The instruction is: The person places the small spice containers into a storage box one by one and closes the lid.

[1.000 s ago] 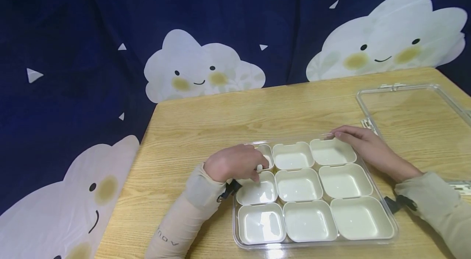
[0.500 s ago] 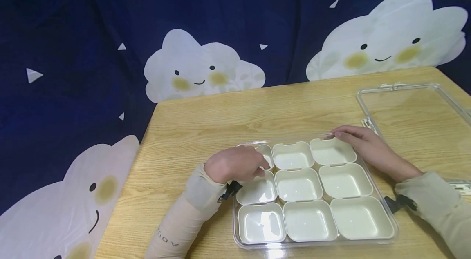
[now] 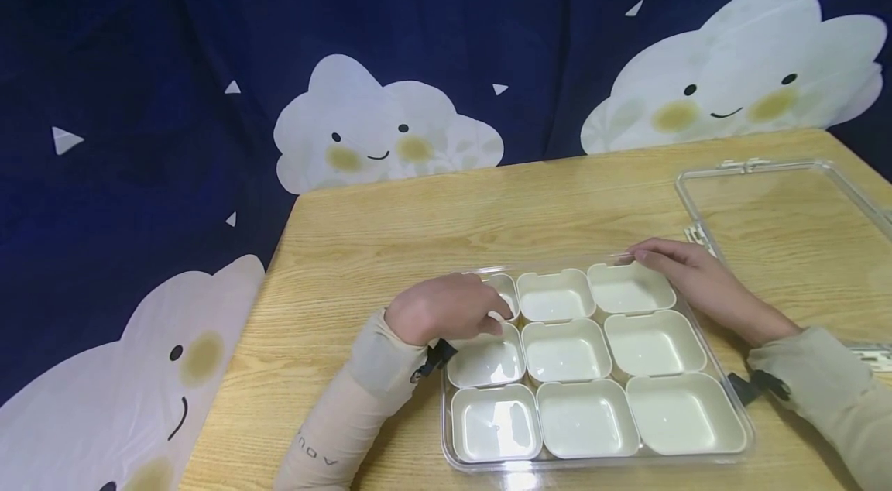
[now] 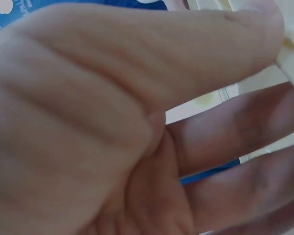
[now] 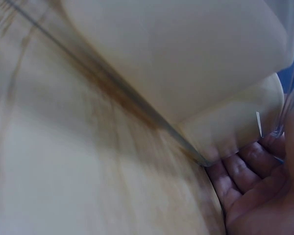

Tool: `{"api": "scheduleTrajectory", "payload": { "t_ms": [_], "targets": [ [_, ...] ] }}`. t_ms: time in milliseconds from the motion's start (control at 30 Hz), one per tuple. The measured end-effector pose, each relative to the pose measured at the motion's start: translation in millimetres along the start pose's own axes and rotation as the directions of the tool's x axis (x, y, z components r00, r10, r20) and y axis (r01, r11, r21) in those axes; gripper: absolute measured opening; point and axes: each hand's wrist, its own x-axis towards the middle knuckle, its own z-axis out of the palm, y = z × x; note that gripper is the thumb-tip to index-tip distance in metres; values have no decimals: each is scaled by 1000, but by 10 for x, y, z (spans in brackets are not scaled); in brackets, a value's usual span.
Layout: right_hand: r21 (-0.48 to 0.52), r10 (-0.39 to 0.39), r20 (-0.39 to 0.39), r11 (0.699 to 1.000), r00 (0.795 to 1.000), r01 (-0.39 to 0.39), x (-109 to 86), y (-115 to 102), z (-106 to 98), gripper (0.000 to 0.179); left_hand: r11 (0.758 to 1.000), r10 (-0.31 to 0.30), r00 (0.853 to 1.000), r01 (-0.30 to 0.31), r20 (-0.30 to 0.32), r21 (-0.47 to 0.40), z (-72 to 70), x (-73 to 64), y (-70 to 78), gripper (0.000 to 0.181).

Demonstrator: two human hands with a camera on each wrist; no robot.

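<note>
A clear plastic tray (image 3: 599, 465) holds several cream rounded boxes in rows. At its back left corner, my left hand (image 3: 446, 310) pinches the near wall of a cream box (image 3: 507, 291) and covers most of it. In the left wrist view the thumb (image 4: 201, 39) reaches a cream edge (image 4: 293, 63) at the right; the fingertips run out of frame. My right hand (image 3: 697, 274) grips the tray's back right corner, with its fingers (image 5: 240, 171) against the outer wall in the right wrist view. The other boxes, such as the front middle box (image 3: 587, 420), show bare insides.
A clear lid frame (image 3: 697, 204) with white clips lies on the wooden table (image 3: 390, 235) at the right, close to my right hand. Behind the table hangs a dark blue curtain (image 3: 418, 3) with cloud prints. The table's left edge slopes beside my left arm.
The left hand's thumb and fingers shift slightly at the back left box. Tray, boxes, lid frame and right hand keep their places.
</note>
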Motion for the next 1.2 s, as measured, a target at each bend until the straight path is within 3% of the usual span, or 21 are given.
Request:
{"api": "scheduleTrajectory", "payload": {
  "t_ms": [233,367,533,700,867,1067,1200],
  "targets": [
    [4,-53,9,999,999,53,4,28,-13,39,1000,9,1000,-9,-19,-20,-16,-9,-23,34],
    [-2,-57,4,998,998,57,15,35,-7,38,997,70,994,-73,-85,-31,-42,-44,-67,28],
    [-15,-54,-4,998,999,54,16,37,-1,38,990,128,973,-136,-191,-33,-88,-87,-151,21],
    [-21,-35,-2,999,999,35,10,34,-8,40,985,117,953,-146,-280,-87,-113,-60,-273,30],
    [-27,-22,2,999,1000,22,-2,40,-13,40,985,115,918,-154,-380,-74,-88,31,-432,29],
    [0,-39,-1,999,999,39,3,29,-4,40,977,97,891,-170,-443,-128,-42,99,-608,31],
    [3,-43,4,999,999,43,4,25,-7,40,966,91,890,-189,-447,-179,6,130,-736,31]
  ]
}}
